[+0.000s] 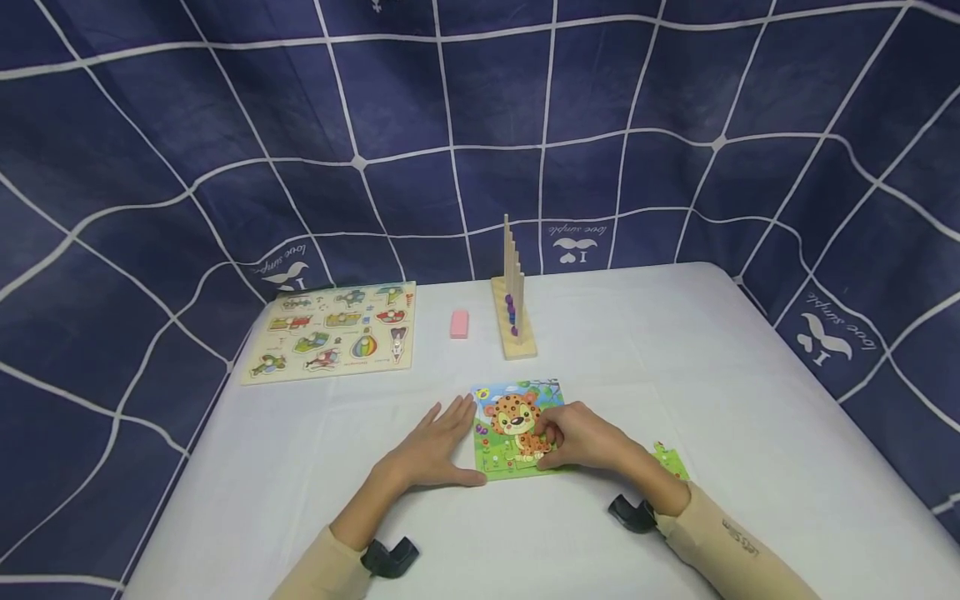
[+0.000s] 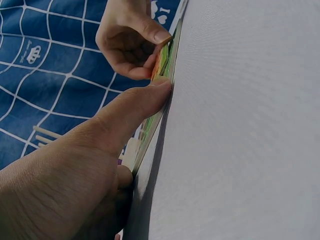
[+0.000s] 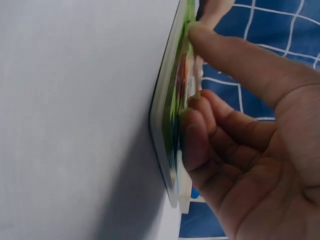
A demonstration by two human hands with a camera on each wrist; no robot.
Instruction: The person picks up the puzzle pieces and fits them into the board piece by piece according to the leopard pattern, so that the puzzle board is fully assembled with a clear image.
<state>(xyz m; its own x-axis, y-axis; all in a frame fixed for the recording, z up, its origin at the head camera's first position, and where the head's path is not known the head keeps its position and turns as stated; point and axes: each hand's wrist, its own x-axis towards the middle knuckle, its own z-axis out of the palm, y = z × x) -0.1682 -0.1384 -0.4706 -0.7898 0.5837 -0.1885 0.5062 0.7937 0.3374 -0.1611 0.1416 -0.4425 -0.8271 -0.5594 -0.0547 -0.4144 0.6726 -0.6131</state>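
Note:
A leopard jigsaw puzzle (image 1: 497, 450) in a square board lies flat on the white table in the head view. My left hand (image 1: 433, 450) rests along the board's left side, its fingers extended and its thumb at the near left corner. With curled fingers, my right hand (image 1: 583, 435) pinches a puzzle piece (image 2: 162, 61) over the lower right part of the picture. That piece looks orange and green and tilted in the left wrist view; the fingers hide much of it. Beside the right forearm lies a loose green puzzle piece (image 1: 670, 460), partly covered by the arm.
Behind the puzzle stand a wooden peg stand (image 1: 519, 346) with purple and blue beads and a small pink block (image 1: 459, 324). A wooden vehicle peg board (image 1: 296, 337) lies at the back left. Dark blue checked cloth (image 1: 495, 100) hangs around the table.

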